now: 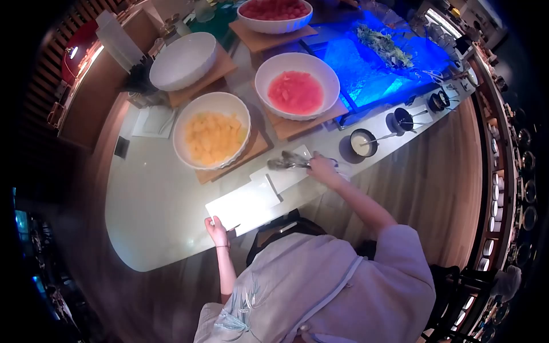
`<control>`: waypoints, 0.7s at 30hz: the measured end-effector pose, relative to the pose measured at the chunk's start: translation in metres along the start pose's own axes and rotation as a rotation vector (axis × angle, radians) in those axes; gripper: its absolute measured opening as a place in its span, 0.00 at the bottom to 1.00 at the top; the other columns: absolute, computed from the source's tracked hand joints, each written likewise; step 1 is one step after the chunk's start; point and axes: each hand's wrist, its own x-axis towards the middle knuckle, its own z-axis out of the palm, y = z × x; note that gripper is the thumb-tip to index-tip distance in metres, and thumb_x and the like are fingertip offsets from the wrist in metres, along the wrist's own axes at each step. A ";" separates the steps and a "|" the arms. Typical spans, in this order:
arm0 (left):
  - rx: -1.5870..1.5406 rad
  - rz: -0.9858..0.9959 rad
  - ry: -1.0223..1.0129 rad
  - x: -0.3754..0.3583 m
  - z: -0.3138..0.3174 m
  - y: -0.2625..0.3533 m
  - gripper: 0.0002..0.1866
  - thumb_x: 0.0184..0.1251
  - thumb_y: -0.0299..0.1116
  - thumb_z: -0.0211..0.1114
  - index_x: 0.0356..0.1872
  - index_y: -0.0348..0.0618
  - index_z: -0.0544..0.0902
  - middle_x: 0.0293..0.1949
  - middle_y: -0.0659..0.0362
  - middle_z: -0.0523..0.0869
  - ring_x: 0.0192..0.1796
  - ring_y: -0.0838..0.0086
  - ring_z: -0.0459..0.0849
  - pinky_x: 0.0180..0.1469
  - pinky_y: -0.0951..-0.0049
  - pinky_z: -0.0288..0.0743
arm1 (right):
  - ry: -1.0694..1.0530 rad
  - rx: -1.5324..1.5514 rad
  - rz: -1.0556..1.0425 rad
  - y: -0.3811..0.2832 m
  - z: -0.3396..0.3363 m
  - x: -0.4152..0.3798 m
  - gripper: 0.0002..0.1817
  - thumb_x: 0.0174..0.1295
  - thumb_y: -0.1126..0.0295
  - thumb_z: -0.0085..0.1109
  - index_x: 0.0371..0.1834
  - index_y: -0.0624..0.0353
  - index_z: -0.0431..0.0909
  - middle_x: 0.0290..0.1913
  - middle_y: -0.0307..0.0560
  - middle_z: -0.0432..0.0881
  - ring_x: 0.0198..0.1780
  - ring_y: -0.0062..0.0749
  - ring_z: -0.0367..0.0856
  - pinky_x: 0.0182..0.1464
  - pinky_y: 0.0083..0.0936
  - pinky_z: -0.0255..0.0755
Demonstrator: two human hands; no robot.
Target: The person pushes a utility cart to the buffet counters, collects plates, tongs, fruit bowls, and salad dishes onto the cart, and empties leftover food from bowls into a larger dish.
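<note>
My left hand (216, 231) grips the near left corner of a white rectangular plate (243, 203), thumb on top, at the counter's front edge. My right hand (323, 170) is closed around the handle end of metal serving tongs (286, 162), whose heads point left. Under the tongs lies a second white rectangular plate (280, 178), partly covered by the first plate's right end. Just beyond the plates, a white bowl of orange-yellow fruit chunks (211, 137) stands on a wooden board. To its right is a white bowl of pinkish-red fruit pieces (294, 91).
An empty-looking white bowl (183, 62) and a bowl of dark red fruit (273, 9) stand farther back. Blue-lit ice (360, 68) with leafy greens (384, 47) fills the back right. A dark bowl of white sauce (363, 143) sits near the front edge, with more small bowls beyond.
</note>
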 end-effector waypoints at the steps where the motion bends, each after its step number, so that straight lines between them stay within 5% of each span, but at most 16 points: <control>1: 0.010 -0.004 0.004 0.002 0.002 -0.002 0.08 0.66 0.36 0.48 0.36 0.47 0.60 0.31 0.54 0.74 0.29 0.70 0.76 0.18 0.68 0.74 | -0.007 0.009 0.001 0.001 -0.003 -0.011 0.14 0.44 0.64 0.54 0.27 0.65 0.78 0.39 0.56 0.71 0.34 0.48 0.76 0.36 0.38 0.70; 5: 0.017 -0.020 0.005 0.008 0.031 -0.007 0.08 0.65 0.37 0.48 0.37 0.47 0.61 0.29 0.55 0.73 0.27 0.72 0.74 0.16 0.69 0.73 | 0.092 -0.097 -0.035 0.021 -0.006 -0.038 0.17 0.49 0.60 0.49 0.28 0.65 0.77 0.34 0.59 0.74 0.36 0.53 0.75 0.39 0.40 0.69; 7: 0.122 0.041 0.036 0.018 0.046 -0.023 0.08 0.64 0.36 0.48 0.37 0.46 0.61 0.28 0.56 0.71 0.27 0.73 0.72 0.19 0.69 0.73 | -0.113 0.397 0.321 0.029 0.006 -0.037 0.18 0.51 0.59 0.49 0.30 0.66 0.75 0.28 0.60 0.74 0.33 0.53 0.75 0.37 0.41 0.67; 11: 0.232 0.086 0.059 0.010 0.098 -0.029 0.10 0.63 0.36 0.47 0.36 0.41 0.62 0.27 0.55 0.72 0.29 0.69 0.71 0.27 0.69 0.71 | 0.096 0.560 0.314 0.042 0.022 -0.037 0.17 0.53 0.59 0.50 0.31 0.67 0.71 0.25 0.59 0.74 0.31 0.54 0.74 0.34 0.39 0.66; 14: 0.498 0.224 0.035 0.011 0.120 -0.036 0.10 0.61 0.34 0.48 0.31 0.35 0.66 0.25 0.48 0.72 0.31 0.59 0.71 0.39 0.66 0.65 | 0.114 0.598 0.339 0.045 0.019 -0.028 0.20 0.50 0.57 0.56 0.33 0.66 0.71 0.24 0.55 0.75 0.29 0.46 0.75 0.33 0.35 0.66; 17: 0.730 0.498 0.066 0.020 0.129 -0.053 0.12 0.55 0.34 0.55 0.26 0.34 0.69 0.25 0.49 0.73 0.28 0.59 0.71 0.35 0.65 0.66 | 0.218 0.634 0.376 0.033 0.012 -0.023 0.24 0.44 0.52 0.62 0.32 0.65 0.73 0.23 0.52 0.75 0.27 0.40 0.75 0.31 0.32 0.66; 21: 0.779 0.252 -0.155 0.020 0.140 -0.045 0.15 0.54 0.38 0.60 0.23 0.34 0.69 0.28 0.51 0.76 0.27 0.68 0.74 0.29 0.72 0.68 | 0.258 0.674 0.450 0.040 0.008 -0.014 0.27 0.37 0.47 0.66 0.26 0.63 0.75 0.19 0.48 0.76 0.24 0.37 0.75 0.30 0.30 0.67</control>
